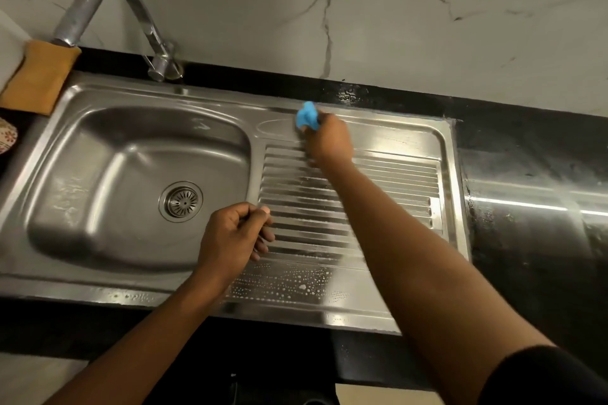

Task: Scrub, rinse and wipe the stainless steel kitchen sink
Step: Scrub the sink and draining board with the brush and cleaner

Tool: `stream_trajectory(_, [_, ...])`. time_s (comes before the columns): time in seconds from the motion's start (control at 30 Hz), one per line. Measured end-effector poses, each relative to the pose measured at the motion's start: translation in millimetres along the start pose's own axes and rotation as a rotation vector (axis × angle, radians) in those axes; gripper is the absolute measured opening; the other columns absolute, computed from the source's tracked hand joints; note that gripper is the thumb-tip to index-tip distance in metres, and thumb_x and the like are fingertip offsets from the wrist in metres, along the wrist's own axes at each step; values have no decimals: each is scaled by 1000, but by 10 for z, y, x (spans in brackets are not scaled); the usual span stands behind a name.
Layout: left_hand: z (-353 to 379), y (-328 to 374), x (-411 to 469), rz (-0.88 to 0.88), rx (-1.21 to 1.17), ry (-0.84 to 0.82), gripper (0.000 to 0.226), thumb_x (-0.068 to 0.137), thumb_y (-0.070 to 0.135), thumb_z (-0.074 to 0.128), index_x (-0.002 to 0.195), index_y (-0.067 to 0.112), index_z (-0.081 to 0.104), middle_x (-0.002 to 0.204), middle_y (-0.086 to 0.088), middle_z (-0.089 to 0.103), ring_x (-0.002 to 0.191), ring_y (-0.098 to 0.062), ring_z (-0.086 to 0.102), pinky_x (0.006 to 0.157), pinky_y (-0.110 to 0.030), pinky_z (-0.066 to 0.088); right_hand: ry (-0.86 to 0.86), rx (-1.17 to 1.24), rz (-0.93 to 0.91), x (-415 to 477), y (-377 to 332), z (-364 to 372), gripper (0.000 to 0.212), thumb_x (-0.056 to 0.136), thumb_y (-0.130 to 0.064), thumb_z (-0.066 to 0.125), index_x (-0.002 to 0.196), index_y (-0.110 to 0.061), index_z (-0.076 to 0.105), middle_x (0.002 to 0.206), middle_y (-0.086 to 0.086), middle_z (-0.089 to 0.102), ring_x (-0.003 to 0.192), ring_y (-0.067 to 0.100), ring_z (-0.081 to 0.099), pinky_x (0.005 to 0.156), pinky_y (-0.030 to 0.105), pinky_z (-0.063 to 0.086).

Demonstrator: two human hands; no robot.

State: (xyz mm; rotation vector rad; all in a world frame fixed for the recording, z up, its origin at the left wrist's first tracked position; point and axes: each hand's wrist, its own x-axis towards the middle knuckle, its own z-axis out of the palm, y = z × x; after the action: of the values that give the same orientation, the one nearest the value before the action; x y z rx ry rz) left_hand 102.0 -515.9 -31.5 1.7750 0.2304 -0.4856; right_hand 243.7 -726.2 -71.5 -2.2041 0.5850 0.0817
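The stainless steel sink has a basin on the left with a round drain and a ribbed drainboard on the right. My right hand grips a blue sponge and presses it on the far part of the drainboard. Soap bubbles lie on the drainboard's near part. My left hand hovers over the strip between basin and drainboard with its fingers loosely curled and nothing in it.
A curved chrome tap rises behind the basin. An orange cloth lies at the sink's far left corner. Black wet countertop runs to the right, with a marble wall behind.
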Motion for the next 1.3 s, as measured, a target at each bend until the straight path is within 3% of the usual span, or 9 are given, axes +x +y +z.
stream_trajectory(0.07, [-14,-32,14,-5,-7,-5,25,104,22,62,88,9,75,74,-11,75,60,-24,66,54,-33,51,82,-27,70,55,379,-393,27,97,-43,69,115,-23,72,89,-2,75,77,16,73,72,37,62])
stream_trajectory(0.2, [-14,-69,18,-30,-14,-19,25,103,22,64,85,9,75,73,-12,75,60,-25,65,54,-33,51,315,-36,260,11,1128,-1338,33,96,-36,74,121,-15,71,107,1,74,84,11,69,78,30,56])
stream_trajectory(0.3, [-54,-73,-1,-12,-19,-14,25,103,22,63,85,9,75,73,-12,75,60,-26,65,54,-33,51,408,-81,373,-32,1306,-1577,43,97,-33,73,133,-10,65,123,8,72,107,23,70,90,36,55])
stream_trajectory(0.47, [-124,-87,-41,-18,-29,8,27,104,24,64,85,8,74,73,-13,74,58,-26,64,54,-32,50,225,6,177,-200,641,-491,22,98,-42,68,106,-22,69,94,-1,76,76,13,70,69,31,57])
stream_trajectory(0.63, [-120,-59,-94,10,10,13,26,103,23,63,85,8,74,71,-12,74,58,-26,65,55,-36,50,-57,-85,-105,-558,-148,613,36,101,-30,65,136,-23,61,112,4,75,95,21,73,80,38,60])
stream_trajectory(0.87, [-88,-150,-69,-6,-38,-1,26,104,24,63,86,9,75,74,-14,74,60,-28,64,55,-33,50,122,-86,90,-595,852,-656,34,97,-45,69,121,-21,71,95,-2,74,84,20,71,81,42,60])
stream_trajectory(1.0, [-50,-139,-103,-5,-73,-11,26,103,23,64,85,9,75,73,-15,74,58,-27,64,56,-33,49,328,-110,317,-703,1382,-1473,40,98,-33,71,131,-11,67,114,12,75,87,21,67,73,32,54])
stream_trajectory(1.2, [-91,-93,-169,5,-68,-8,26,104,24,62,88,8,75,76,-13,75,60,-25,65,57,-34,50,187,-62,167,-744,647,-450,18,102,-40,62,103,-24,69,89,-1,74,75,16,68,60,30,49])
stream_trajectory(1.3, [-99,-83,-173,10,-45,-1,26,104,24,62,87,8,75,74,-13,74,60,-26,64,56,-34,50,51,-128,-34,-785,146,269,28,102,-37,60,128,-26,66,95,-4,73,77,14,68,60,28,50])
